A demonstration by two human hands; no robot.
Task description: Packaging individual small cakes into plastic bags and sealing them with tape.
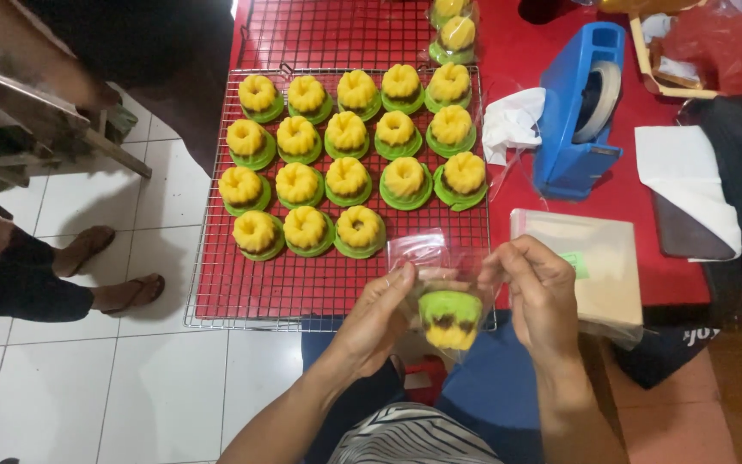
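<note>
Just right of the wire cooling rack (242, 292) lies a stack of clear flat bags (599, 258) bearing a small green label, and beyond it stands a blue tape dispenser (573, 112). At the rack's far edge, 2 bagged cakes (455, 34) are cut off by the frame. Below the rack's near edge, the left hand (380, 322) and right hand (538, 296) pinch a clear bag (440, 275) from either side, fingers curled closed on it, with 1 green-and-yellow cake (450, 318) inside.
</note>
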